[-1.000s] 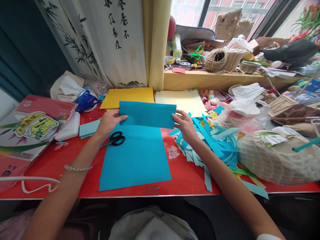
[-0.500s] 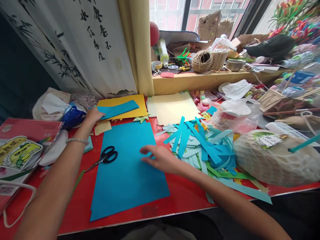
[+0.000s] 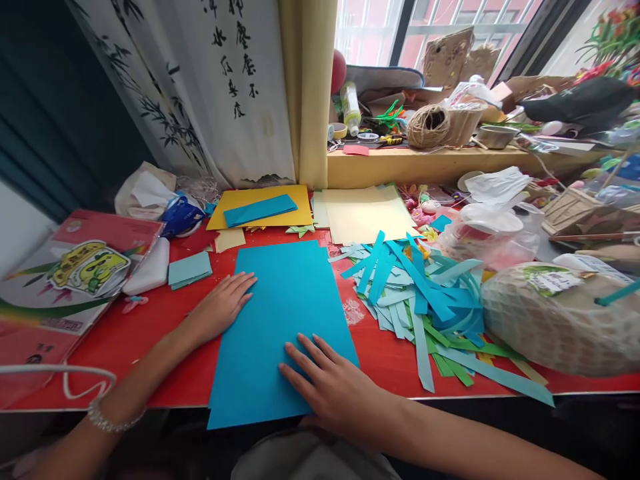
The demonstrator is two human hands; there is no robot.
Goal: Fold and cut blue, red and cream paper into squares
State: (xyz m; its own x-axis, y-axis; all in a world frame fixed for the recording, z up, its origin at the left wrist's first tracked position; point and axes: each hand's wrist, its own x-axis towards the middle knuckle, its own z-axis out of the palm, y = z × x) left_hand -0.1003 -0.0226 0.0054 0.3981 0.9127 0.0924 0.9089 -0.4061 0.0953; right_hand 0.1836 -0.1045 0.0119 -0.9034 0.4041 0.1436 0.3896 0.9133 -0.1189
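A large blue paper sheet lies flat on the red table, its near edge hanging over the table's front. My left hand lies open at the sheet's left edge, fingers stretched out. My right hand rests open and flat on the sheet's near right corner. A folded blue strip lies on a yellow sheet at the back. The scissors seen before are hidden, apparently under my left hand.
A heap of blue and green paper strips lies right of the sheet. A cream sheet sits behind it. A net-wrapped bundle and plastic bags crowd the right. A red paper pack and small blue squares lie left.
My left hand left the folded blue strip on the yellow sheet and came back to the large sheet's left edge. My right hand slid nearer, to the sheet's near right corner.
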